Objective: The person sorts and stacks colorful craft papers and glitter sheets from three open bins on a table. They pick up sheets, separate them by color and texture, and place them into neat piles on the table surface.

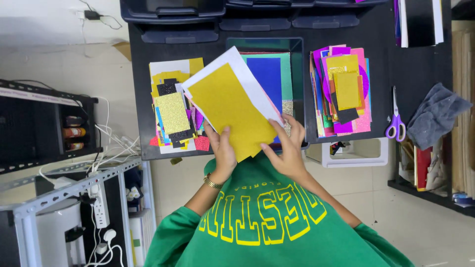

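Both hands grip a gold glitter sheet [228,114] backed by white sheets, held tilted above the black bench [420,74]: the left hand [223,151] pinches its lower edge, the right hand [287,148] its lower right corner. A mixed paper pile [173,111] lies just left of the sheet, a pink-and-gold pile [344,94] to its right, and purple-handled scissors [395,118] lie further right.
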